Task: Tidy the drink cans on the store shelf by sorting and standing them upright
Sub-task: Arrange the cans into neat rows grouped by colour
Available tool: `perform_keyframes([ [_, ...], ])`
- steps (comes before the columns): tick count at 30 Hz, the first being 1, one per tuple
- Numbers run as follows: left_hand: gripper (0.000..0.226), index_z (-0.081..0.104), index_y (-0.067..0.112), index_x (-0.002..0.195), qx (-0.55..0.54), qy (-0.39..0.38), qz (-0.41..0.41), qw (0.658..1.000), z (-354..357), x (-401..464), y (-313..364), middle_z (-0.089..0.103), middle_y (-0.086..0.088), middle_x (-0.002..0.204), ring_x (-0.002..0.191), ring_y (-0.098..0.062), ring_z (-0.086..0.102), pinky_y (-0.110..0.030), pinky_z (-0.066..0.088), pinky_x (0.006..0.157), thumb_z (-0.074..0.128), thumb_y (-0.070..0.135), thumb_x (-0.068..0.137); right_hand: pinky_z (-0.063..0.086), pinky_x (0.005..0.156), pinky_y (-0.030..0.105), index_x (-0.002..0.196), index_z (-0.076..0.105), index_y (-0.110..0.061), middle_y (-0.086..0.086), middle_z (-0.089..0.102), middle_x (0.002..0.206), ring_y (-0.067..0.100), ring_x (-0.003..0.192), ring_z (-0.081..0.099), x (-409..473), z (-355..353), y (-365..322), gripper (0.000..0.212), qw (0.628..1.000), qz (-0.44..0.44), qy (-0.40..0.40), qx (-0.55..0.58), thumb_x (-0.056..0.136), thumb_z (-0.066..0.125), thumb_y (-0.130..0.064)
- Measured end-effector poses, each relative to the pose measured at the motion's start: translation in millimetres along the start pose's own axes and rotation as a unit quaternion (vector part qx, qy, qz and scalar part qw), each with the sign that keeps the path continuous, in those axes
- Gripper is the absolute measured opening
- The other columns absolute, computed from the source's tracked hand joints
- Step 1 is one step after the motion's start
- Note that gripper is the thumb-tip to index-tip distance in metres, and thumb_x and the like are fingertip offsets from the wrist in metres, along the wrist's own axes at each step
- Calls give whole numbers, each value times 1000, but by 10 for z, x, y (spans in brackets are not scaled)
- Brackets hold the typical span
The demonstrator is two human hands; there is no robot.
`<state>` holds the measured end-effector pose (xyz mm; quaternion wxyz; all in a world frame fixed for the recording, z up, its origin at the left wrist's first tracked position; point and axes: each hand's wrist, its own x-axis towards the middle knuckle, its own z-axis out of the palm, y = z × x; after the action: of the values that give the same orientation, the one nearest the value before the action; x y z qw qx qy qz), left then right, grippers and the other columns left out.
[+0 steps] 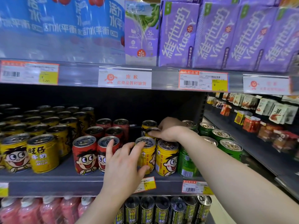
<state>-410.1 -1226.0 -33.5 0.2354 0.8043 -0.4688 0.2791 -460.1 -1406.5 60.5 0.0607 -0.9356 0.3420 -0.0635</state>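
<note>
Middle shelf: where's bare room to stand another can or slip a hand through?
Bare shelf floor shows between the big yellow cans and the red cans. The dark gap behind the left hand, beside the rear red cans, looks open. Crowded: small yellow cans against green cans, under the right hand.

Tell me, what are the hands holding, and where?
Left hand grips a front yellow can: fingertips on its top, thumb on its side. Right hand holds the rim of the yellow can behind.

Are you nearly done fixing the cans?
Mostly. The red cans and green cans already stand upright in groups. The left hand grips a front yellow can; the right hand touches another yellow can behind. Only those yellow ones look left to straighten.
</note>
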Motion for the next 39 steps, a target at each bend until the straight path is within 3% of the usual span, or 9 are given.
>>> perform_keyframes([
  [4,70,56,28,120,3,0,1,1000,5,3,-3,67,3,108,90,-18,67,-51,16,112,77,54,58,48,67,31,95,68,-18,0,66,83,20,80,62,-36,8,46,60,1000,-18,-1,16,76,52,-72],
  [8,71,57,27,121,0,2,5,1000,8,2,-15,67,3,107,89,-18,67,-49,15,112,77,55,59,50,93,38,124,61,-24,1,64,122,22,109,60,-70,4,35,60,997,-58,-21,52,81,53,-65],
  [11,71,56,27,121,-1,-1,8,1000,1,-2,-22,67,3,107,90,-18,67,-49,16,112,76,56,60,46,99,35,134,52,-25,1,58,134,22,120,55,-86,-10,66,61,994,-75,-40,75,84,54,-60],
  [16,78,54,25,126,-7,11,6,1000,-1,-12,-13,64,0,113,105,-23,60,-50,14,113,76,57,58,43,90,23,135,50,-31,-7,64,116,12,110,59,-218,-157,427,58,983,-92,-3,157,83,62,-53],
  [19,78,55,22,124,-43,50,8,998,2,-15,107,59,-2,121,119,-27,51,-55,14,113,74,59,58,41,94,24,133,50,-35,-7,63,122,13,116,57,-329,-368,812,60,993,-68,31,90,78,68,-50],
  [25,72,54,24,122,-112,58,43,991,223,-10,410,56,0,122,118,-22,47,-48,20,111,67,61,62,28,108,34,140,41,-36,-6,50,143,20,133,43,-349,-441,1104,71,996,-57,-25,-60,77,64,-60],
  [28,70,57,23,121,-116,78,42,989,301,16,402,57,-2,120,116,-24,47,-46,30,104,72,57,62,36,108,36,138,45,-29,-1,53,140,23,129,47,-223,-412,1064,75,996,-46,-42,-71,74,65,-60],
  [32,65,58,22,120,-118,103,51,986,317,18,388,58,-1,118,115,-22,47,-43,31,102,63,59,67,50,93,39,118,63,-20,5,64,123,28,110,60,-77,-321,1000,64,995,-19,-43,-84,67,69,-57],
  [39,64,56,25,121,-125,115,51,984,367,6,380,57,1,119,116,-22,48,-43,32,104,70,57,67,49,88,35,122,54,-21,4,58,126,25,107,55,-107,-392,967,62,995,-2,-63,-72,72,71,-53],
])
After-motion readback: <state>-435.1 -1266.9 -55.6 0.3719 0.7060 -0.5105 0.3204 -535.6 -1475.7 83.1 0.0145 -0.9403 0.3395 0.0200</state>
